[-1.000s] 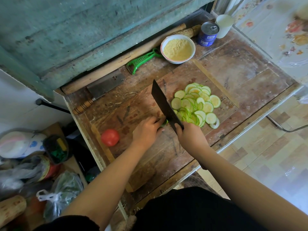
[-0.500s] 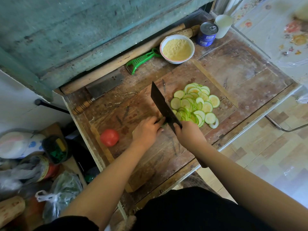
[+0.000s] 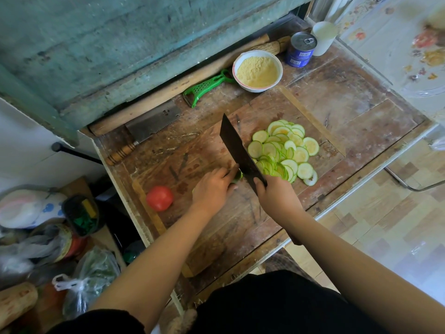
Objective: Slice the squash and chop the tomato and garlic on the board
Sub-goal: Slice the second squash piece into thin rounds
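Squash stub [image 3: 237, 177] under left grip [image 3: 212, 189]

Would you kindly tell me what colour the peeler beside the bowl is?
The peeler is bright green, seen clearly in the head view.

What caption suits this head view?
Right hand slices squash stub with cleaver; slices piled, tomato waiting.

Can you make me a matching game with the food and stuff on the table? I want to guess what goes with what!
Things:
1. tomato
2. squash slices
3. peeler
4. white bowl

Clues:
A. full of yellow powder
B. whole, left of the left hand
C. piled right of the black knife
D. green, beside the bowl

Pairs: 1-B, 2-C, 3-D, 4-A
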The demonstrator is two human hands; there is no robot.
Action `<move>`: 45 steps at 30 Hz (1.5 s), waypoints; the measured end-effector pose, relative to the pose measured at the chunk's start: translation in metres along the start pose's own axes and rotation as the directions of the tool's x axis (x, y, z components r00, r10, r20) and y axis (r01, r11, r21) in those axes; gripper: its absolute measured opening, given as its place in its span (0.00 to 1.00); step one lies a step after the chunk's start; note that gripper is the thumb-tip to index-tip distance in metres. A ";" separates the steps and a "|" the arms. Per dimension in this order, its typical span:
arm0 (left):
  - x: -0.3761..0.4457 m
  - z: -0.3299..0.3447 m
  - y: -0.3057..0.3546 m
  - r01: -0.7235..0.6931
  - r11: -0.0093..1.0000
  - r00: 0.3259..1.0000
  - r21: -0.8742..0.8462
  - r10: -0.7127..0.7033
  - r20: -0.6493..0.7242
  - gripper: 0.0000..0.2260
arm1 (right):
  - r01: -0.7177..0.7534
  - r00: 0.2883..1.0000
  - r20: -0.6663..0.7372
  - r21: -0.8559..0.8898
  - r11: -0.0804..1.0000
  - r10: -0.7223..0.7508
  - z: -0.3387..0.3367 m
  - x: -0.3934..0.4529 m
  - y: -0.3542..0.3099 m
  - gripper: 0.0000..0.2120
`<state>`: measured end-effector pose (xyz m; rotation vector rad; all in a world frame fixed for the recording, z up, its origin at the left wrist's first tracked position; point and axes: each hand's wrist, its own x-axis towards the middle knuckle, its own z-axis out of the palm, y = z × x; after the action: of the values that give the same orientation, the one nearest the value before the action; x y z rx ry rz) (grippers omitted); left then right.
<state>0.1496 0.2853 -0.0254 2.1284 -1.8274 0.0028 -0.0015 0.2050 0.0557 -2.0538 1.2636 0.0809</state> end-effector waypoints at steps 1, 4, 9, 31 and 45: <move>0.000 0.000 0.000 0.002 1.000 1.000 -0.002 -0.002 0.008 0.26 | -0.001 1.000 0.001 -0.002 1.000 0.001 0.000 0.000 0.000 0.14; 0.001 -0.001 0.000 0.008 1.000 0.999 -0.007 -0.008 0.034 0.25 | -0.005 1.000 0.018 -0.008 1.000 0.006 -0.001 0.000 -0.001 0.13; 0.000 -0.001 0.000 0.034 0.999 0.996 -0.023 -0.032 0.086 0.25 | -0.015 0.999 0.036 -0.002 1.000 0.015 -0.003 0.000 -0.003 0.14; 0.002 -0.008 0.003 0.141 0.989 0.963 -0.043 -0.127 0.236 0.26 | -0.001 1.000 0.009 0.009 1.000 0.001 -0.004 -0.002 -0.009 0.13; 0.003 -0.012 0.006 0.139 0.990 0.960 -0.028 -0.128 0.249 0.25 | -0.020 0.999 0.045 -0.032 0.999 0.022 0.001 0.001 -0.009 0.14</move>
<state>0.1472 0.2851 -0.0120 2.3021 -1.7886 -0.3474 0.0066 0.2073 0.0595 -2.0547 1.2635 0.1573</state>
